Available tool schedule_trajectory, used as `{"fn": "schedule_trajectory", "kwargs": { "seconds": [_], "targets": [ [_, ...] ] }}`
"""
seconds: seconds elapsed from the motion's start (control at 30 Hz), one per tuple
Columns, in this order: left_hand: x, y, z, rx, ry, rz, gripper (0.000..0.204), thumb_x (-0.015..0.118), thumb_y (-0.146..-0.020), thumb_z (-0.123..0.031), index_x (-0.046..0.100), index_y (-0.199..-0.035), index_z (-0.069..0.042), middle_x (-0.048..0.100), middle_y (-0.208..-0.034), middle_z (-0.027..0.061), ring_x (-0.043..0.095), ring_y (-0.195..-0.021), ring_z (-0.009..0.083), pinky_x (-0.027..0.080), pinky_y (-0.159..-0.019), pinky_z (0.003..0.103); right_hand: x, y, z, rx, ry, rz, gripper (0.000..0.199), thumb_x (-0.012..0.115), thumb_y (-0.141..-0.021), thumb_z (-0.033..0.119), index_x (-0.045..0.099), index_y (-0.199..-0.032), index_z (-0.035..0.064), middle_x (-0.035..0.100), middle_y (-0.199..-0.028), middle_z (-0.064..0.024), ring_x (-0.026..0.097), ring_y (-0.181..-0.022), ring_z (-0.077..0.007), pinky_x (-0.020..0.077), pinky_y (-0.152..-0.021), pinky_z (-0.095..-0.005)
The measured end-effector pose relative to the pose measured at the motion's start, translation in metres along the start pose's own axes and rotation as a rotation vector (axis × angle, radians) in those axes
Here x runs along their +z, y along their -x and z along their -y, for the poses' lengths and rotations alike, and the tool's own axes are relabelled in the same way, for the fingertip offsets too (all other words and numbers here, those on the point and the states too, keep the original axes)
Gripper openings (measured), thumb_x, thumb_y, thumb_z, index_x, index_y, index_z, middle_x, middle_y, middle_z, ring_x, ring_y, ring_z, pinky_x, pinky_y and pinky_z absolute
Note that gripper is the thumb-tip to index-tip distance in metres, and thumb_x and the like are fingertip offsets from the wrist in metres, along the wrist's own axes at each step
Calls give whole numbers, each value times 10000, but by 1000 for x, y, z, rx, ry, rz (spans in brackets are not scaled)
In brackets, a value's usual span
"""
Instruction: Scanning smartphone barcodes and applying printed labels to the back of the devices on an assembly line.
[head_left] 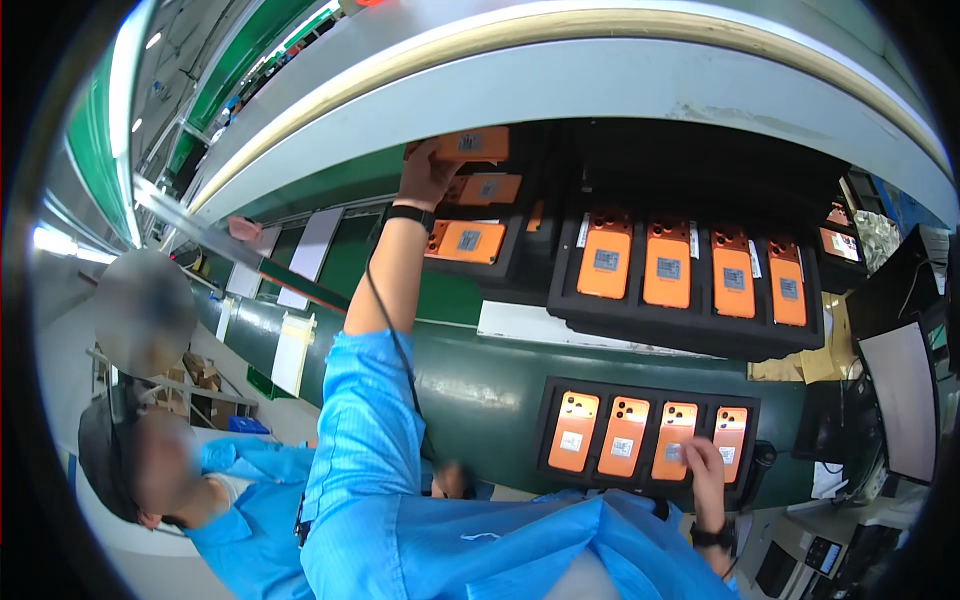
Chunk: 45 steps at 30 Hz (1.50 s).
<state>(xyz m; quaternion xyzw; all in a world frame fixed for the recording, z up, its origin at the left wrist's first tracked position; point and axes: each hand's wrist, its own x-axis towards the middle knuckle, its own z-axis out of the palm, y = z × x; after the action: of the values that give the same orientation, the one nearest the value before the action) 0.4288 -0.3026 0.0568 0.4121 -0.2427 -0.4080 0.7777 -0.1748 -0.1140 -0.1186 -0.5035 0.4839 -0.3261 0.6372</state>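
My left hand (430,178), with a corded black band at its wrist, reaches far out and grips an orange phone (478,146) by its left end. Below that hand, more orange phones, such as this orange phone (467,241), lie sideways in a black foam tray (515,262). Close to my body, a second black tray (552,425) holds a row of several orange phones, each with a pale label. Over this row hovers my right hand (706,466), its slightly blurred fingers bent and apart near the third orange phone (671,425); whether they touch it is unclear.
Stacked black foam trays (690,325) with several orange phones stand beyond the near tray on the green bench (460,385). A shelf edge (560,75) spans above. At right are a monitor (900,400) and a black device (764,458). A co-worker (240,500) sits at left.
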Motion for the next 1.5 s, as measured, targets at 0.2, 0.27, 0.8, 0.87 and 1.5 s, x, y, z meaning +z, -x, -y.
{"fn": "schedule_trajectory", "kwargs": {
  "seconds": [0.2, 0.27, 0.8, 0.87, 1.5],
  "targets": [
    [-12, -103, 51, -120, -61, -39, 131, 526, -879, -35, 597, -988, -19, 624, -1084, 139, 593, -1088, 314, 544, -896, 453, -26, 30, -25, 158, -52, -286, 143, 594, -948, 145, 633, -1002, 19, 651, -880, -44, 591, -756, -101, 480, -702, -232],
    [-18, -116, 60, -138, -86, -55, 137, 525, -881, -38, 595, -996, -16, 622, -1091, 141, 592, -1091, 313, 540, -901, 451, -21, 26, -26, 166, -95, -329, 142, 593, -945, 142, 631, -1004, 18, 650, -884, -42, 592, -768, -104, 481, -709, -240],
    [-38, -106, 64, -191, -193, -152, 194, 514, -891, -60, 578, -1062, 6, 606, -1141, 156, 582, -1112, 308, 509, -940, 436, -9, -10, -29, 68, 17, -141, 88, 546, -931, 33, 605, -993, 11, 633, -908, -27, 581, -829, -101, 463, -768, -236],
    [-36, -106, 64, -190, -201, -156, 202, 513, -892, -62, 575, -1070, 9, 604, -1147, 158, 581, -1114, 307, 505, -945, 434, -15, -10, -30, 59, 22, -148, 101, 532, -924, 13, 604, -993, 1, 646, -921, -40, 592, -844, -106, 469, -787, -242],
    [-28, -104, 83, -182, -223, -184, 279, 501, -904, -88, 555, -1148, 35, 584, -1208, 175, 569, -1139, 300, 468, -991, 417, -10, -19, -40, 123, 164, -152, 95, 551, -925, 29, 619, -989, 11, 655, -903, -45, 618, -856, -119, 481, -783, -253]
  ]
}}
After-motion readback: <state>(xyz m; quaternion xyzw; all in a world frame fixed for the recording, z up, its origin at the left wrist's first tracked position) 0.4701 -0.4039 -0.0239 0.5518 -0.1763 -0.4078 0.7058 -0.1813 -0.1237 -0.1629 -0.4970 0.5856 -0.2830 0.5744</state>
